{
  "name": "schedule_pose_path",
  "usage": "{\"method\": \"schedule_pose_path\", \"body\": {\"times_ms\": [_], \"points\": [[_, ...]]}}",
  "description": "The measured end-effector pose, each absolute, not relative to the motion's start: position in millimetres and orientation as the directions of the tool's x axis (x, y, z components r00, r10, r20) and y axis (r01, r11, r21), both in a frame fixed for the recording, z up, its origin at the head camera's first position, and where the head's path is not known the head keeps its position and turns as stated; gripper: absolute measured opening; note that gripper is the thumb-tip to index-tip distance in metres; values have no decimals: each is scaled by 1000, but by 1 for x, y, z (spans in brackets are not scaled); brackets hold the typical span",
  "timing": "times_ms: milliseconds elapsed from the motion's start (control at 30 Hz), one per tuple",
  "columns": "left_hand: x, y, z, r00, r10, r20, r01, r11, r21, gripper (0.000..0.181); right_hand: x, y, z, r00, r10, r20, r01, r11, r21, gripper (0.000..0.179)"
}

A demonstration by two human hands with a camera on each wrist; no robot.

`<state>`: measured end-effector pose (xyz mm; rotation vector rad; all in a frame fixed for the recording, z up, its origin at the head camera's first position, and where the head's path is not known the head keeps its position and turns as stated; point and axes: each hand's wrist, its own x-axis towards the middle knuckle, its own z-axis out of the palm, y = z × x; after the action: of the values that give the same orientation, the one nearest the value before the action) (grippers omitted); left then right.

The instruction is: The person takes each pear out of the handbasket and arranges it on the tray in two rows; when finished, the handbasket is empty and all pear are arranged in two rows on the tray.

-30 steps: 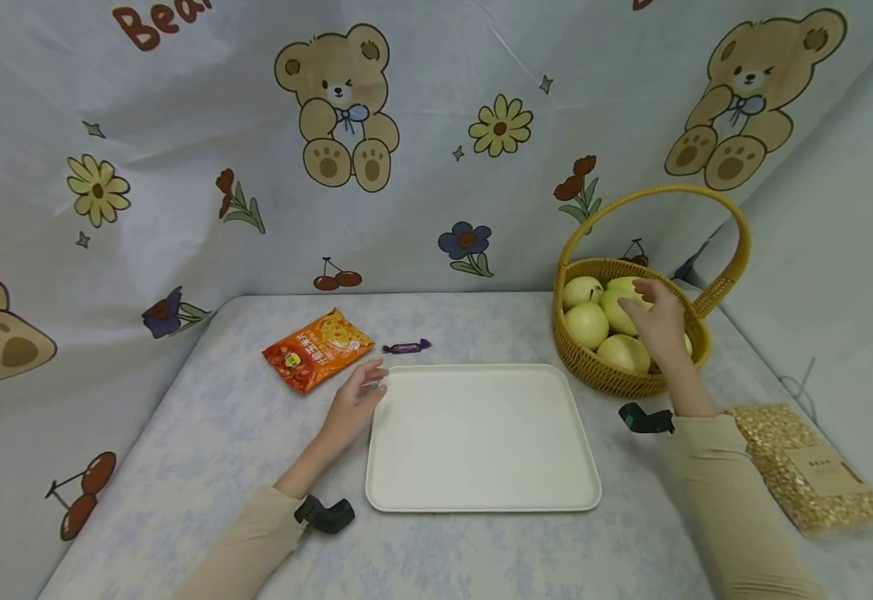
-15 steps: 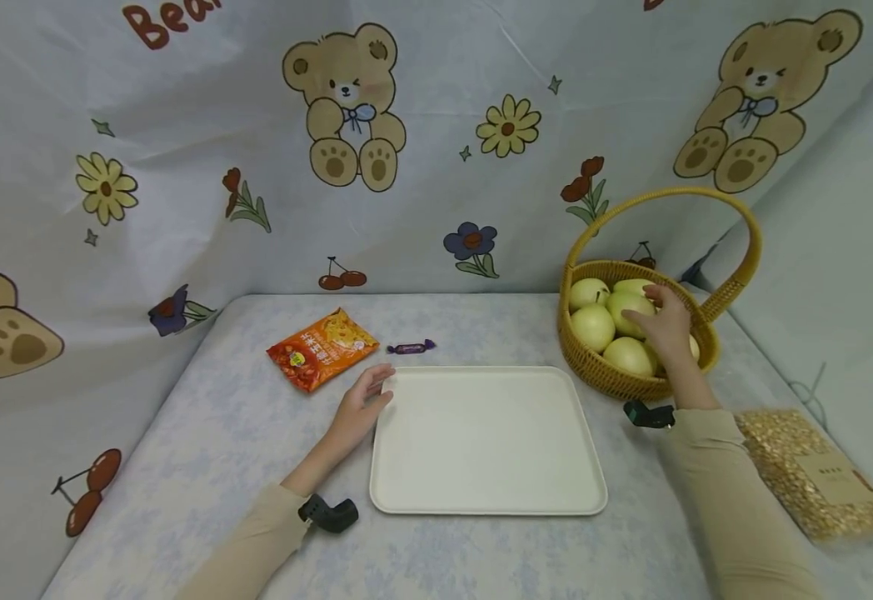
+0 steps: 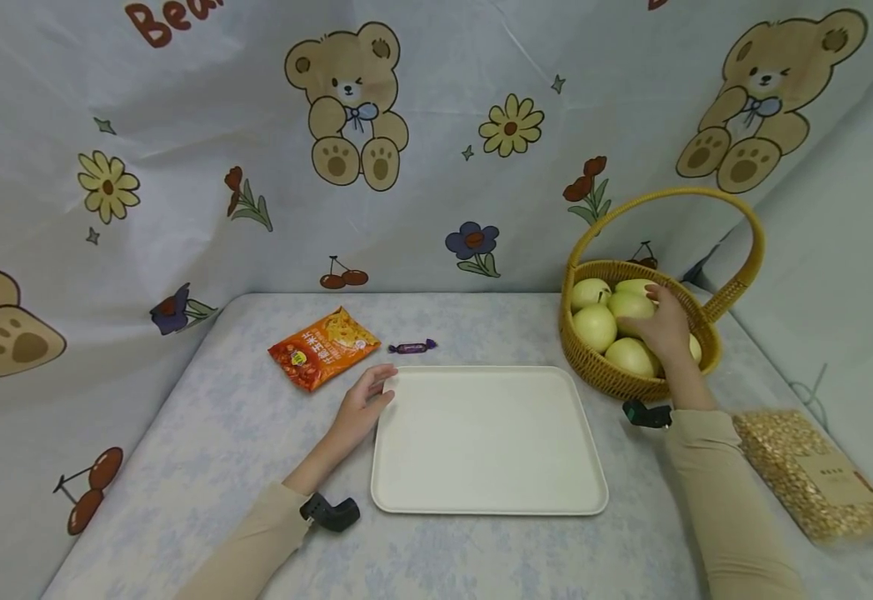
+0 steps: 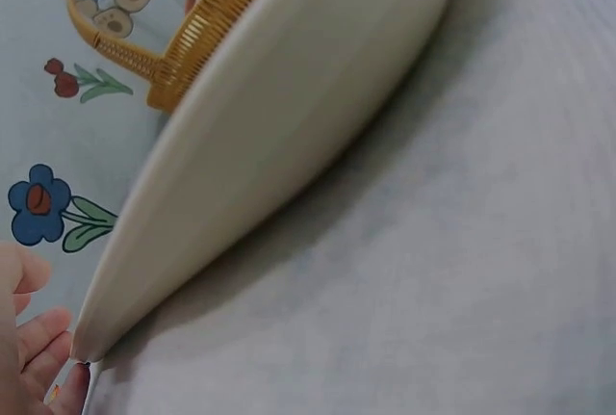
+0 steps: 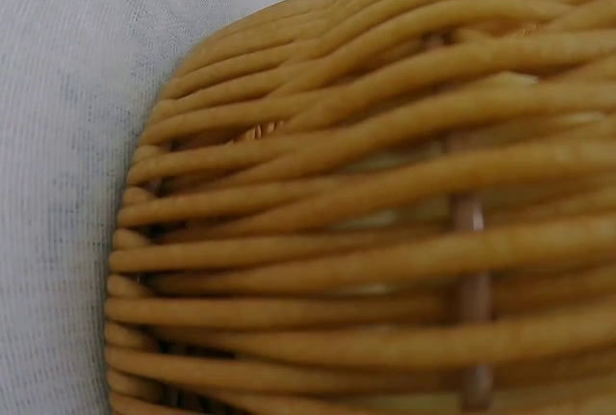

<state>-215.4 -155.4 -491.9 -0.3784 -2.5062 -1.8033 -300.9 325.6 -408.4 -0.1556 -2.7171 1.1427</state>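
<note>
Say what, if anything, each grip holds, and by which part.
The right grip appears to hold a fruit in the basket, by its near and right sides. The left grip holds nothing, resting at the tray's far left corner.

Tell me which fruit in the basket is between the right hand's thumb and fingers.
The middle fruit, directly behind the front fruit: the right hand brackets only this one; the others lie outside its grasp.

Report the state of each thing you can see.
White tray: flat, face up
Left hand: relaxed, at tray's corner
Right hand: fingers and thumb curled on a pear
Wicker basket: upright, handle up
Pears: piled inside it
Snack packet: lying flat, no tear visible
Candy: wrapped, ends twisted
Grain bag: filled, lying flat
</note>
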Motion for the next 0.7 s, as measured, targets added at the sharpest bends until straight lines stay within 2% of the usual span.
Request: {"method": "schedule_pose_path", "body": {"times_ms": [367,700], "points": [[-213,-158,-490,-968,183,171,220,299,929,43,-303,324,-409,-980,144,136,18,746,-666,85],[-215,-155,-490,-972,178,154,204,311,928,42,-300,325,-406,-959,213,188,13,694,-720,84]]}}
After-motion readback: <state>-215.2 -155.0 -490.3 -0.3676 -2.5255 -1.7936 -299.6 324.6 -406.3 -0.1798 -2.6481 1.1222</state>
